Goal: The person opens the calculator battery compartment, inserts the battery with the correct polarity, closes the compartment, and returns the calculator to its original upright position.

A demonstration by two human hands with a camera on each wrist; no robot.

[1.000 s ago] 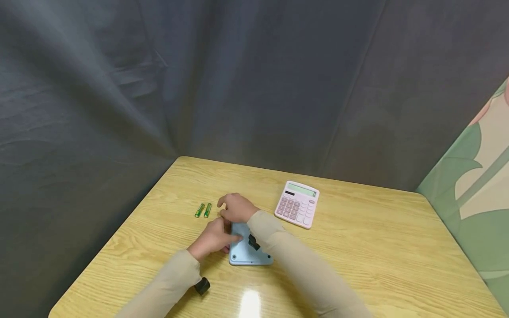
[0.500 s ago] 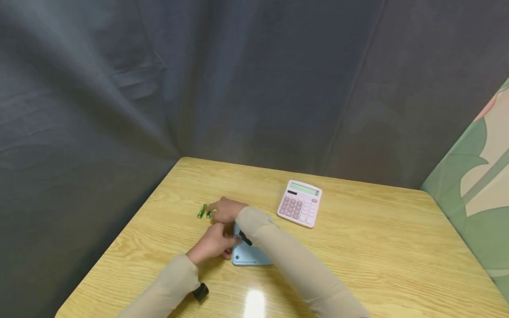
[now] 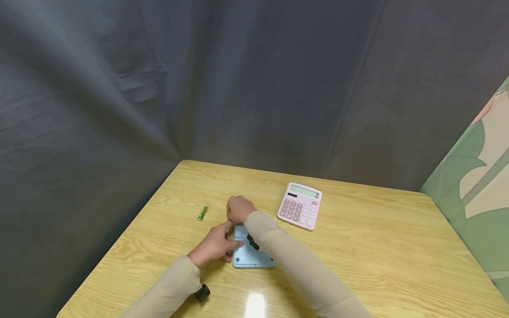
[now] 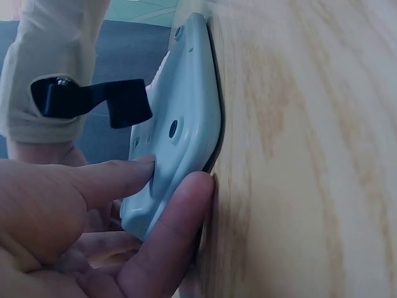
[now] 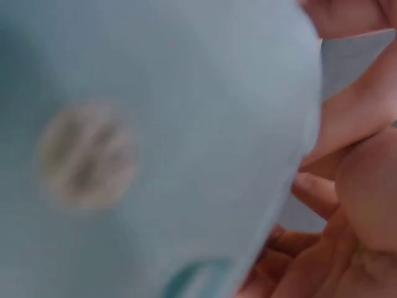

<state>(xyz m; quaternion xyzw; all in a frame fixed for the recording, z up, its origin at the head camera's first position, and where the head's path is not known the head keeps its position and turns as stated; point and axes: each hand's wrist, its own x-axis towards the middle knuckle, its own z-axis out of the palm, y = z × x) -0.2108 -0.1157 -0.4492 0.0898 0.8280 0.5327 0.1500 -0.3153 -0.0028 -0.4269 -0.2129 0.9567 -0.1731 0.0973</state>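
A light blue calculator (image 3: 250, 259) lies back side up on the wooden table, its round feet showing. My left hand (image 3: 214, 244) grips its left edge; in the left wrist view the thumb lies on the back and another fingertip sits against the side rim (image 4: 214, 133). Over the far left corner, my right hand (image 3: 241, 209) bends down with curled fingers. The battery it picked up is hidden within those fingers. One green battery (image 3: 203, 213) rests on the table left of the hands. The right wrist view is mostly filled by the blurred blue back (image 5: 205, 118).
A pink calculator (image 3: 300, 206) lies face up to the right of the hands, its display lit with a digit. The wooden table (image 3: 377, 247) ends at a dark curtain (image 3: 254, 88) behind, and a leaf-patterned panel (image 3: 473, 185) stands at right.
My right hand reached left to the two batteries, took one and came back to the blue calculator's far corner. My left hand has kept its grip on the calculator.
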